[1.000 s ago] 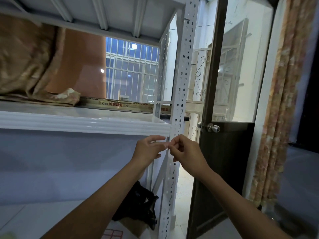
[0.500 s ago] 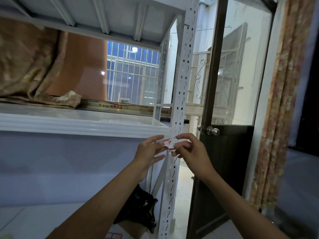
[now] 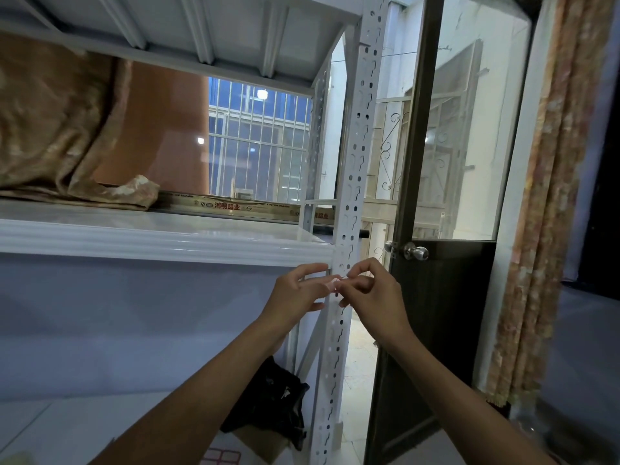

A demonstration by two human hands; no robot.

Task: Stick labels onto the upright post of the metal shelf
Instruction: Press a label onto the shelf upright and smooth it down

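Observation:
The white perforated upright post (image 3: 356, 152) of the metal shelf runs from top to bottom in the middle of the view. Both hands meet in front of it, just below the shelf's front edge (image 3: 161, 241). My left hand (image 3: 297, 290) and my right hand (image 3: 372, 293) pinch a small white label (image 3: 334, 282) between their fingertips, right at the post's face. Whether the label touches the post I cannot tell. A sheet of red-bordered labels (image 3: 223, 457) lies low at the bottom edge.
A brown cloth (image 3: 57, 129) and a long printed carton (image 3: 235, 205) lie on the shelf. A black bag (image 3: 271, 401) sits on the lower level by the post. A glass door (image 3: 446, 162) with a knob (image 3: 414, 252) stands open on the right, beside a curtain (image 3: 550, 196).
The hands have stayed at the post just under the shelf edge. The small label between the fingertips showed red half a second ago and now looks pale. The view shifted slightly.

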